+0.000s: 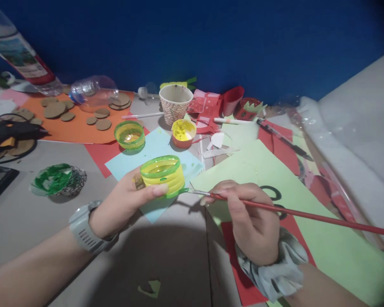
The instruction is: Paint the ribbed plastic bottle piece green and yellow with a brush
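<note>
The step in hand looks like painting the bottom green edge of a yellow ring-shaped container [174, 182], which is held just left of the frame's centre, clear of the surface [182, 260] and above a light blue sheet [152, 209]. The left hand [124, 200] grips it: the thumb lies across the front of the yellow wall, and the other fingers pass behind, mostly hidden, so the hand is open only as far as the container's width. The right hand [256, 219], right of centre, has its fingers closed in a pen-like pinch on the red paintbrush [307, 216], close to the metal collar, while the long handle runs off the right edge. The green-coated bristles [183, 190] appear to meet the container's lower right edge. The next move seems to call for light, steady bristle pressure along that edge, with the left fingers turning the container without smearing wet paint. If the brush runs dry, green paint sits in a crumpled cup [75, 181] at the left of the frame. A similar yellow-green container [129, 140] stands upper left of centre.
</note>
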{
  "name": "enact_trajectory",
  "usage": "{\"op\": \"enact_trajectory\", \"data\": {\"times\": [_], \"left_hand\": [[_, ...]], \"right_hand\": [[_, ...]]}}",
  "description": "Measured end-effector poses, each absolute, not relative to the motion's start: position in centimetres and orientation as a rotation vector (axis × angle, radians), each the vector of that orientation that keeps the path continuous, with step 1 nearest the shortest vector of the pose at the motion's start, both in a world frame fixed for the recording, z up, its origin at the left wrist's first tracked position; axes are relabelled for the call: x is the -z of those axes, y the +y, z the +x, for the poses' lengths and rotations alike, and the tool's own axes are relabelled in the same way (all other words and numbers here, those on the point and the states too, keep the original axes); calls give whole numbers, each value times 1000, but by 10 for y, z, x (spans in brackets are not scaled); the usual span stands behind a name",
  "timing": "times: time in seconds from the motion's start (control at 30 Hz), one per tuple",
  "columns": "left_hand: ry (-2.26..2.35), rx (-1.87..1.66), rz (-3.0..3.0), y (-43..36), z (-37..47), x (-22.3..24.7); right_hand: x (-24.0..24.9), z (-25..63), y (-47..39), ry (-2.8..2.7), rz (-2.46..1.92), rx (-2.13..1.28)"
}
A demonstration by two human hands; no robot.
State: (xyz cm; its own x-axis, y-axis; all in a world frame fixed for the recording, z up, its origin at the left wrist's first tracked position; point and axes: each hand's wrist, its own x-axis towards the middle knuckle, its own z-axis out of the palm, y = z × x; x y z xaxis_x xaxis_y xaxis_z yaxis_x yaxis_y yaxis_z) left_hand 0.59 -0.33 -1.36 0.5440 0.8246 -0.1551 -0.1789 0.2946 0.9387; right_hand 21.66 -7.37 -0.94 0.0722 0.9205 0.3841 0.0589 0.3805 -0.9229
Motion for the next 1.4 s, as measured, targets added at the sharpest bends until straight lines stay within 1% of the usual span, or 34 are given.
{"op": "enact_trajectory", "data": {"times": [0.13,0.23,0.37,0.57,0.8,0.97,1.2,1.4], "left_hand": [[754,-757,1080,-4,5,14],[740,-733,1078,-4,4,12],[739,-723,1079,-3,3,12],[723,-723,1083,-3,2,16],[717,-731,1095,-3,2,16],[723,-727,1075,-3,3,13],[729,-718,1091,-3,2,16],[723,-704,1076,-3,1,14]], "right_hand": [[10,216,-74,-1231,-912,-856],[9,217,-74,-1264,-866,-875],[8,217,-72,-1330,-910,-897],[9,217,-72,-1297,-1009,-841],[9,218,-72,-1228,-937,-825],[8,219,-73,-1332,-901,-863],[9,218,-73,-1270,-996,-852],[8,219,-73,-1332,-869,-890]]}}
